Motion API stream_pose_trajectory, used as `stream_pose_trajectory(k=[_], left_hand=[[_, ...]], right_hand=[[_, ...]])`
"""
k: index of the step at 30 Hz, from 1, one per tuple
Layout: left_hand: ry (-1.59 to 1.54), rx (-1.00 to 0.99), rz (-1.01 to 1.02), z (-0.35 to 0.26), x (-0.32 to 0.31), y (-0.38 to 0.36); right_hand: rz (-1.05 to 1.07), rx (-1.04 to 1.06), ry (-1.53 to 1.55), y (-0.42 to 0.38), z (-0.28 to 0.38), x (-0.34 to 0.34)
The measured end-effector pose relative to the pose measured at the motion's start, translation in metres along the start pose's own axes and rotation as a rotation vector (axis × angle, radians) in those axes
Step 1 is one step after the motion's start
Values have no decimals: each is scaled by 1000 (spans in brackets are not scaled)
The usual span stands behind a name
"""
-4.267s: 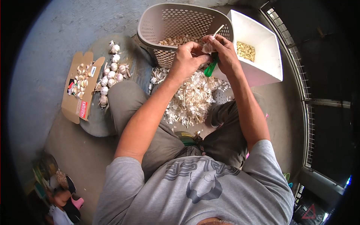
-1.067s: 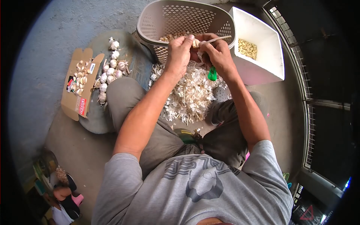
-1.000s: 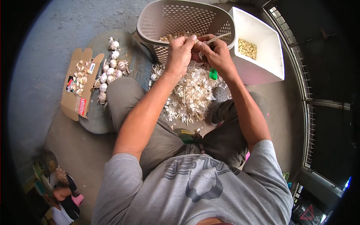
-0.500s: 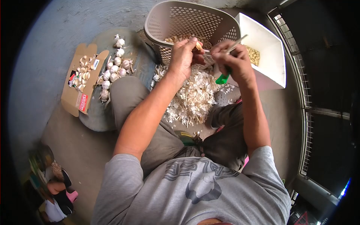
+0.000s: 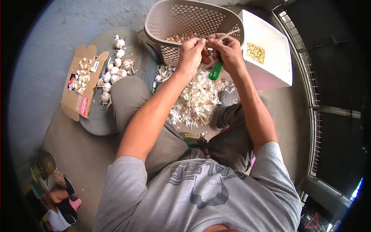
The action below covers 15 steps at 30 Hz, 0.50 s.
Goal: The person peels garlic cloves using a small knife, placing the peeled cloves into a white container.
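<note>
My left hand (image 5: 191, 58) is closed at the basket's near rim, its thumb and fingers pinching a garlic clove (image 5: 206, 45) mostly hidden by the fingertips. Close against it, my right hand (image 5: 228, 52) is closed round a green-handled knife (image 5: 215, 72), whose handle points down below the palm. Its blade is hidden by the fingers. A thin pale strip (image 5: 232, 33), perhaps a dry stem, sticks out above the right fingers. Beneath both hands lies a heap of garlic skins (image 5: 197, 101).
Behind my hands stands a grey-brown perforated basket (image 5: 154, 29) with cloves (image 5: 181, 37) inside. To its right, a white box (image 5: 276, 46) holds peeled cloves (image 5: 256, 53). At left, garlic bulbs (image 5: 114, 70) and a cardboard piece (image 5: 68, 104) with cloves lie on a round surface. Another person (image 5: 62, 201) sits lower left.
My right hand has moved left and up to meet my left hand, bringing the green-handled knife with it. The clove is now more covered by my fingers. The view has shifted slightly.
</note>
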<state>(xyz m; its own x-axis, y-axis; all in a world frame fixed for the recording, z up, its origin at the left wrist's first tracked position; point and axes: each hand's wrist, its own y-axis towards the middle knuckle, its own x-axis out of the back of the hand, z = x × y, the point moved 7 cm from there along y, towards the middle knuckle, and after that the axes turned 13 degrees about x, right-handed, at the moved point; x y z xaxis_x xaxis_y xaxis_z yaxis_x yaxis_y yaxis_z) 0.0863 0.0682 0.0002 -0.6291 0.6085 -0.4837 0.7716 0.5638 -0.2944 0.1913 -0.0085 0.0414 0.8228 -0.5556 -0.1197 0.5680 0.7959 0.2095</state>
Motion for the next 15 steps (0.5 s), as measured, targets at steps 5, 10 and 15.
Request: stream_pose_trajectory(k=[5, 10, 15], left_hand=[[40, 44, 15, -9, -7, -13], [-74, 41, 35, -2, -4, -6], [-68, 13, -41, -9, 7, -3]], right_hand=[[15, 41, -233, -4, 4, -7], [12, -64, -20, -10, 4, -6], [-45, 2, -59, 1, 3, 19]])
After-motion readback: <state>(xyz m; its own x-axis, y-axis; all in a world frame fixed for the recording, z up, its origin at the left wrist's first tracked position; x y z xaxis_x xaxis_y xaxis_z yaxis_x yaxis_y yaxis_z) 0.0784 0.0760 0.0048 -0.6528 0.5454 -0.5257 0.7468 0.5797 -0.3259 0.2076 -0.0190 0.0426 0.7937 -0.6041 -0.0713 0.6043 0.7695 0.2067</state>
